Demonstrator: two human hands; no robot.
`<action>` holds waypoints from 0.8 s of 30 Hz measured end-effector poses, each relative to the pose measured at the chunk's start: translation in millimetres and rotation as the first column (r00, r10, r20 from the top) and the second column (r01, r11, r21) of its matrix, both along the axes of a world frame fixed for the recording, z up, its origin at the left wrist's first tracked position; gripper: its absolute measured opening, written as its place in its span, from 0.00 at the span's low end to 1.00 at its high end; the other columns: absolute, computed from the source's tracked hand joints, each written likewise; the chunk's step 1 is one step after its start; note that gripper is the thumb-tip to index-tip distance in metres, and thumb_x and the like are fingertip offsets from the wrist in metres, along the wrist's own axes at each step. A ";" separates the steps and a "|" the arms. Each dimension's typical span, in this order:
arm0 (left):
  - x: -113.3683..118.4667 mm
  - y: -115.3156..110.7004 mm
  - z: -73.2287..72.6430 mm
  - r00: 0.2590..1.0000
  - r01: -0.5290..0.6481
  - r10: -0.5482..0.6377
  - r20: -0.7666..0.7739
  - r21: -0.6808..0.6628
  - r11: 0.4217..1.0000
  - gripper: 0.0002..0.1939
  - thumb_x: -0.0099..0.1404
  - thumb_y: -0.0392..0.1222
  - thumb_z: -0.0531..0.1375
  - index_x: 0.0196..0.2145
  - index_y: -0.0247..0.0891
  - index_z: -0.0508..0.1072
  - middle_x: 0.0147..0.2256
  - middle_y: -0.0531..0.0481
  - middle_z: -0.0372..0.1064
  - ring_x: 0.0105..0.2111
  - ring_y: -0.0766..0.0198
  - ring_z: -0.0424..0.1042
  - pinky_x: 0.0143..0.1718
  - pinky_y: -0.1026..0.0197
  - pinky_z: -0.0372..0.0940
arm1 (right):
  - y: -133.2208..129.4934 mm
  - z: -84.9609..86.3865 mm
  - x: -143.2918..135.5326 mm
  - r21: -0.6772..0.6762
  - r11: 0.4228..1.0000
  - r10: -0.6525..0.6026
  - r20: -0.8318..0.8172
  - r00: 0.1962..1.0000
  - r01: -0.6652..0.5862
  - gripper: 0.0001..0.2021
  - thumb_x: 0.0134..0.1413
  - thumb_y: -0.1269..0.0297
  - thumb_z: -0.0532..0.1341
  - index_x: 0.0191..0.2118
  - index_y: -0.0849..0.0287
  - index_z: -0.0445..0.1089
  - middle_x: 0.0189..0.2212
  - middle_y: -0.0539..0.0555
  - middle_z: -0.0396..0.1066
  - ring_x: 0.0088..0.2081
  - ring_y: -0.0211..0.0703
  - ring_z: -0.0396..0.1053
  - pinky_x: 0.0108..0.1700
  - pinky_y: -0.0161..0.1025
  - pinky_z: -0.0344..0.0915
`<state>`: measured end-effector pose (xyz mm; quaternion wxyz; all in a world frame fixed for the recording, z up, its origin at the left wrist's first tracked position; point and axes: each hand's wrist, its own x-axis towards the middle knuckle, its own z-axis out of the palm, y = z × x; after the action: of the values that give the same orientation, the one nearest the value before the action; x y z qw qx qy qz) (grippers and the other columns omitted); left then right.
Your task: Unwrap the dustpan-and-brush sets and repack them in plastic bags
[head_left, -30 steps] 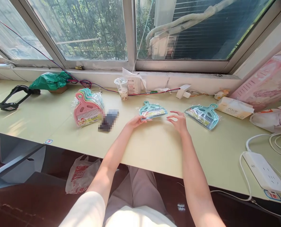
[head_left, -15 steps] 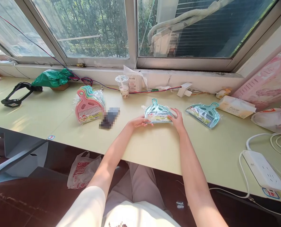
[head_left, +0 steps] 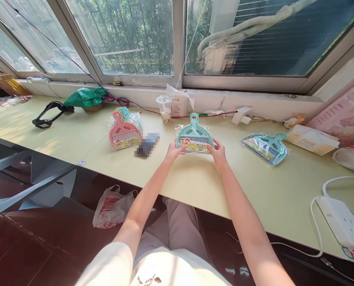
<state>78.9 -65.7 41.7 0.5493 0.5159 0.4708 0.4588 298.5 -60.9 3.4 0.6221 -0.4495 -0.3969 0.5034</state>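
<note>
A teal dustpan-and-brush set (head_left: 195,133) in clear wrap is tilted up over the middle of the table, handle pointing away. My left hand (head_left: 176,151) grips its lower left corner, and my right hand (head_left: 217,152) grips the lower right corner, thumbs on the front. To the right, another teal dustpan set (head_left: 266,147) lies on the table. On the left leans a wrapped stack of dustpans (head_left: 125,129), pink in front with teal and yellow ones behind.
The pale table (head_left: 195,182) also holds a blurred dark item (head_left: 147,145), a drink cup (head_left: 165,109), a green bag (head_left: 86,97), a black frame-like object (head_left: 50,113), a tissue pack (head_left: 312,139) and a white power strip (head_left: 342,222). A plastic bag (head_left: 113,208) sits below the edge.
The held dustpan set has been tipped more upright, its front now facing me. My hands have closed in around its lower corners. The whole view has shifted, showing more of the left side.
</note>
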 end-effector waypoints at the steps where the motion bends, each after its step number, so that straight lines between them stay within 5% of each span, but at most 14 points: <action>1: -5.8 -3.5 -1.8 0.999 -0.051 0.051 0.007 -0.008 0.999 0.34 0.50 0.50 0.70 0.52 0.34 0.68 0.47 0.37 0.72 0.44 0.48 0.74 0.38 0.50 0.74 | -4.2 3.0 -8.5 0.006 1.000 0.028 0.002 1.000 -0.028 0.36 0.38 0.55 0.72 0.56 0.56 0.66 0.34 0.52 0.77 0.37 0.47 0.75 0.43 0.45 0.72; 4: -41.1 -15.6 -5.2 0.986 -0.163 0.162 0.032 0.024 0.986 0.31 0.46 0.51 0.71 0.45 0.34 0.71 0.44 0.39 0.74 0.44 0.46 0.74 0.39 0.50 0.74 | -17.5 13.2 -29.8 -0.004 0.977 0.213 -0.018 0.977 -0.213 0.34 0.43 0.55 0.71 0.58 0.51 0.64 0.39 0.53 0.77 0.42 0.47 0.75 0.46 0.45 0.71; 7: -105.5 -32.2 -9.7 0.915 -0.402 0.400 0.044 0.149 0.903 0.30 0.43 0.49 0.72 0.43 0.34 0.73 0.43 0.41 0.75 0.46 0.48 0.74 0.43 0.50 0.72 | -25.3 19.3 -39.0 0.026 0.926 0.377 -0.018 0.926 -0.376 0.30 0.50 0.51 0.66 0.59 0.46 0.63 0.49 0.54 0.74 0.47 0.48 0.73 0.45 0.46 0.72; 12: -237.4 -64.4 -30.3 0.703 -0.700 0.711 0.021 0.193 0.687 0.25 0.40 0.47 0.71 0.36 0.31 0.75 0.36 0.43 0.76 0.41 0.50 0.75 0.46 0.48 0.71 | -19.5 13.6 -30.6 -0.015 0.963 0.269 0.090 0.959 -0.269 0.22 0.55 0.44 0.60 0.51 0.50 0.70 0.50 0.55 0.73 0.44 0.47 0.74 0.39 0.41 0.72; 15: -293.5 -77.4 -44.3 0.550 -0.811 0.835 -0.017 0.231 0.538 0.22 0.42 0.45 0.70 0.35 0.32 0.73 0.34 0.45 0.75 0.41 0.52 0.75 0.46 0.47 0.72 | -14.1 8.7 -24.3 -0.021 0.979 0.205 0.100 0.974 -0.204 0.23 0.55 0.43 0.58 0.49 0.52 0.72 0.48 0.55 0.74 0.41 0.46 0.74 0.38 0.39 0.71; 19: -325.9 -75.0 -55.5 0.492 -0.833 0.867 -0.077 0.247 0.495 0.20 0.42 0.41 0.69 0.35 0.32 0.73 0.34 0.45 0.74 0.40 0.52 0.75 0.45 0.48 0.71 | -12.5 7.7 -22.6 -0.034 0.978 0.206 0.085 0.975 -0.204 0.23 0.54 0.42 0.59 0.47 0.53 0.73 0.46 0.56 0.75 0.38 0.44 0.74 0.36 0.38 0.70; 24: -323.0 -45.4 -58.7 0.530 -0.781 0.826 -0.192 0.269 0.563 0.20 0.44 0.42 0.69 0.36 0.31 0.73 0.34 0.44 0.75 0.42 0.52 0.74 0.48 0.50 0.68 | -12.6 6.5 -23.6 -0.048 0.977 0.214 0.140 0.967 -0.209 0.23 0.55 0.41 0.58 0.46 0.54 0.73 0.46 0.56 0.75 0.38 0.44 0.74 0.36 0.38 0.69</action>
<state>-244.1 -111.1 -17.0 0.1579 0.3421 0.6960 0.6112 274.9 -73.6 9.9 0.5272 -0.4499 -0.4782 0.5394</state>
